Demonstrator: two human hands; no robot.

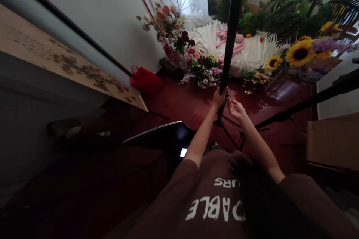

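A black stand rises in front of me, its pole running up out of the top of the view and its legs spread on the floor below. My left hand is wrapped round the pole near its lower part. Just to the right, my right hand has its fingers pressed together at a small dark knob on the pole's side. The fingertips partly hide that knob.
A second black stand slants in from the right above a cardboard box. Flowers, sunflowers and a white-draped bed lie beyond. A dark screen and red bag are left.
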